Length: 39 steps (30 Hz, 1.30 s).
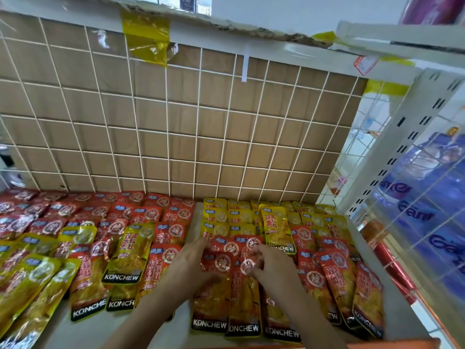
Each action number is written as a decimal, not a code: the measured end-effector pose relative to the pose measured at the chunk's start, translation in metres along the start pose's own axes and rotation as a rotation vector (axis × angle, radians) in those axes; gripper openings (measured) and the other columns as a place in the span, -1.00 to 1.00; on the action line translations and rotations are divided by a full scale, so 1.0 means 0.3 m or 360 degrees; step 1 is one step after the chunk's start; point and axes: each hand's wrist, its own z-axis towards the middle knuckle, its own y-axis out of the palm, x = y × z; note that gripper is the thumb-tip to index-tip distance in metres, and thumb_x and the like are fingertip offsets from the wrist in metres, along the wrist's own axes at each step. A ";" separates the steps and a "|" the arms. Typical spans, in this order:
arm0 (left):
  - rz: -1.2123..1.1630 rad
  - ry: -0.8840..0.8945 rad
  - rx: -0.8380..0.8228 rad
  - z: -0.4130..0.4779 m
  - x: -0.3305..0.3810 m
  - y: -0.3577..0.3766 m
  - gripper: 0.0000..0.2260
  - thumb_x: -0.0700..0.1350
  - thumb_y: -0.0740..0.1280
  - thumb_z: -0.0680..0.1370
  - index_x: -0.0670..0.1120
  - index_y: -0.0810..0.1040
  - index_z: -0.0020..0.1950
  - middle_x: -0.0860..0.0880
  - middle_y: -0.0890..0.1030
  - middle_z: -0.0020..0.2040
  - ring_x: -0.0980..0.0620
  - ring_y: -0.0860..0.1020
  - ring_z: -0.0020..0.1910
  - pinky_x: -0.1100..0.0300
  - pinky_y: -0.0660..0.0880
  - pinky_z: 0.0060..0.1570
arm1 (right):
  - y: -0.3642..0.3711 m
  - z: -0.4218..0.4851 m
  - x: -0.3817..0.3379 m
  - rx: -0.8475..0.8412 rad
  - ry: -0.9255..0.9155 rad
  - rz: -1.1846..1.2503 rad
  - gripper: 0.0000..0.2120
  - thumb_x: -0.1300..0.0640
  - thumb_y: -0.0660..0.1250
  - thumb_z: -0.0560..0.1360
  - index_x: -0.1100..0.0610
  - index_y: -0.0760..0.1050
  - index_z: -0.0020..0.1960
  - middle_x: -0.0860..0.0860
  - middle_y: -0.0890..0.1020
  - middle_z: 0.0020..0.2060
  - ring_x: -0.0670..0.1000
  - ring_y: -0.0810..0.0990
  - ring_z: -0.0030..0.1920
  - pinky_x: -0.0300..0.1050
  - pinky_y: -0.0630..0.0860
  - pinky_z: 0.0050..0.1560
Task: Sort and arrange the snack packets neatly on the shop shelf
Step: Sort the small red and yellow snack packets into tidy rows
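Red and yellow KONCHEW snack packets cover the white shelf (161, 328). Both hands lie on a cluster of red packets (221, 293) at the front centre. My left hand (193, 263) rests flat on the left side of that cluster, fingers pointing toward the back. My right hand (271, 263) has its fingertips curled onto the top edge of a red packet (247, 263). Neat rows of yellow packets (236, 215) lie just behind, and one yellow packet (278, 230) lies loose on top of them.
Rows of red packets (100, 210) fill the back left. Mixed yellow and red packets (37, 278) lie in disorder at the front left. A wire grid over cardboard (176, 122) forms the back wall. A slotted upright (407, 137) and wire side panel stand at right.
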 end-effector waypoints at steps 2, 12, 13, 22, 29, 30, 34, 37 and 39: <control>-0.0120 0.0012 -0.0017 0.000 -0.001 -0.003 -0.56 0.05 0.48 0.37 0.07 0.35 0.14 0.20 0.39 0.02 0.18 0.43 0.07 0.31 0.41 0.09 | 0.001 -0.005 -0.007 0.0012 0.0041 0.0012 -0.67 0.03 0.39 0.45 0.01 0.47 0.20 -0.16 0.52 -0.15 -0.17 0.50 -0.12 -0.32 0.41 -0.03; -0.0877 -0.0034 0.0131 -0.044 -0.013 -0.050 -0.66 -0.14 0.46 0.36 0.16 0.44 0.00 0.13 0.63 -0.12 0.19 0.60 -0.15 0.34 0.52 -0.34 | -0.017 -0.090 0.036 0.0372 0.0179 0.0377 -0.77 0.09 0.38 0.46 0.03 0.52 0.11 -0.19 0.51 -0.14 -0.23 0.47 -0.14 -0.44 0.34 -0.17; -0.0952 -0.0038 0.0161 -0.056 -0.017 -0.057 -0.67 -0.16 0.45 0.36 0.11 0.46 0.03 0.10 0.66 -0.14 0.15 0.63 -0.15 0.31 0.55 -0.33 | -0.019 -0.102 0.047 0.0432 0.0192 0.0403 -0.76 0.10 0.38 0.46 0.05 0.53 0.12 -0.15 0.53 -0.12 -0.17 0.50 -0.12 -0.36 0.36 -0.12; -0.1451 -0.0097 0.0514 -0.191 -0.105 -0.165 -0.90 -0.33 0.37 0.43 -0.17 0.55 -0.11 -0.05 0.68 -0.27 0.07 0.63 -0.28 0.26 0.55 -0.31 | -0.065 -0.201 0.060 0.0648 0.0069 0.0731 -0.80 0.18 0.35 0.47 -0.08 0.44 -0.22 -0.08 0.60 -0.26 -0.08 0.56 -0.18 -0.16 0.47 -0.15; -0.1564 -0.0180 0.0860 -0.370 -0.218 -0.221 -0.90 -0.38 0.31 0.46 -0.20 0.52 -0.13 0.04 0.64 -0.36 0.20 0.55 -0.40 0.40 0.48 -0.41 | -0.031 -0.237 0.004 0.0478 -0.0088 0.0982 -0.89 0.16 0.34 0.48 0.05 0.47 -0.22 0.00 0.57 -0.36 -0.04 0.51 -0.29 -0.16 0.37 -0.28; -0.1625 -0.0197 0.0909 -0.404 -0.228 -0.224 -0.92 -0.37 0.31 0.47 -0.20 0.51 -0.13 0.04 0.64 -0.37 0.21 0.55 -0.40 0.41 0.48 -0.41 | -0.015 -0.243 -0.007 0.0414 -0.0112 0.1034 -0.91 0.15 0.34 0.48 0.05 0.49 -0.20 0.00 0.59 -0.35 -0.03 0.54 -0.29 -0.16 0.43 -0.27; -0.1683 -0.0270 0.1033 -0.557 -0.267 -0.246 -0.40 0.12 0.61 0.07 -0.19 0.50 -0.09 0.01 0.66 -0.31 0.19 0.57 -0.38 0.43 0.46 -0.43 | 0.047 -0.258 -0.067 0.0189 -0.0177 0.1360 -0.95 0.27 0.31 0.48 0.17 0.54 -0.12 0.07 0.66 -0.33 -0.09 0.61 -0.32 -0.29 0.53 -0.37; -0.1672 -0.0314 0.1151 -0.668 -0.298 -0.262 -0.56 -0.09 0.48 0.21 -0.24 0.51 0.01 0.01 0.67 -0.30 0.18 0.58 -0.38 0.42 0.47 -0.43 | 0.095 -0.269 -0.117 0.0046 -0.0273 0.1419 -0.95 0.27 0.30 0.49 0.17 0.53 -0.12 0.03 0.66 -0.32 -0.09 0.60 -0.35 -0.24 0.54 -0.40; -0.1616 -0.0380 0.1208 -0.735 -0.323 -0.277 -0.84 -0.27 0.34 0.41 -0.22 0.52 -0.02 0.02 0.67 -0.30 0.18 0.57 -0.38 0.42 0.46 -0.43 | 0.129 -0.281 -0.154 0.0004 -0.0351 0.1410 -0.93 0.24 0.31 0.48 0.11 0.54 -0.14 -0.02 0.66 -0.30 -0.12 0.58 -0.36 -0.25 0.54 -0.40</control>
